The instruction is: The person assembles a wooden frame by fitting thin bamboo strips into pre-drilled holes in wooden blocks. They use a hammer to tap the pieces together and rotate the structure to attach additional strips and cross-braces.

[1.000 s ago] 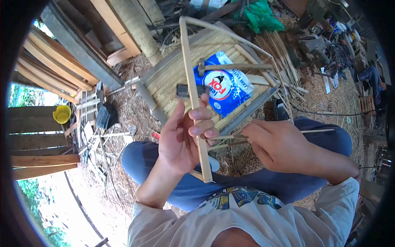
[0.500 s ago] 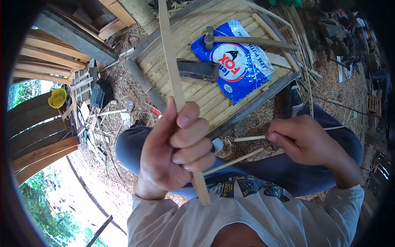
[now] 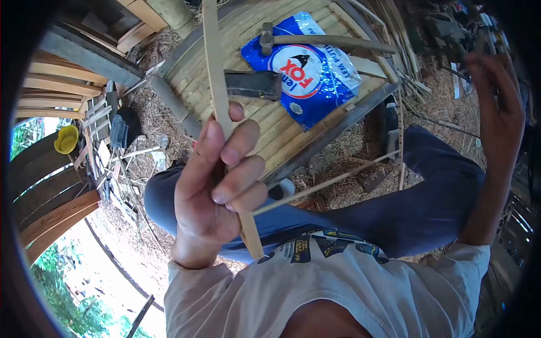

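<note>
My left hand is closed around a long flat wooden strip, which stands up past the thumb and comes out below the fist near my shirt. A thinner stick runs from beside the lower fingers out to the right; whether the same hand grips it is hidden. Far to the right, my right hand is raised with its fingers stretched and apart, in shadow. No object shows in it.
Ahead stands a low slatted bamboo table bearing a blue glue bag, a hammer and a dark wrapped block. Long strips lie beside it at right. Shavings cover the ground; a yellow bowl is at left.
My right hand has swung from near my lap out to the far upper right, and the short strip in it is no longer seen. My left hand keeps its wooden strip.
</note>
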